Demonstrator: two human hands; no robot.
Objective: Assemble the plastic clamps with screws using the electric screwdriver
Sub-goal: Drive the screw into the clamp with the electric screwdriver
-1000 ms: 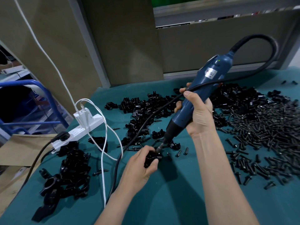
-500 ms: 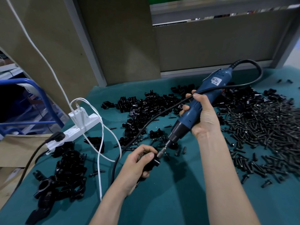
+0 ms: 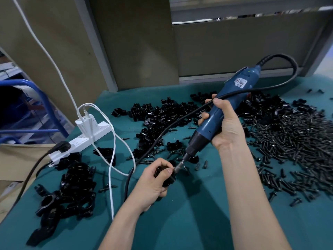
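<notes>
L hand (image 3: 153, 181) low, pinch grip, R hand (image 3: 225, 129) higher, fist grip

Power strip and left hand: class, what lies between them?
Head view: white cables, a loose black clamp and the screwdriver's black cord lie between power strip and left hand.

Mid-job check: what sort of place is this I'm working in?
Probably an assembly workstation in a workshop or factory: a green mat heaped with black clamps and screws, a corded screwdriver in the right hand, a power strip alongside.

Clamps (image 3: 158, 121) lie between power strip (image 3: 84, 141) left and screws (image 3: 297, 147) right.
</notes>
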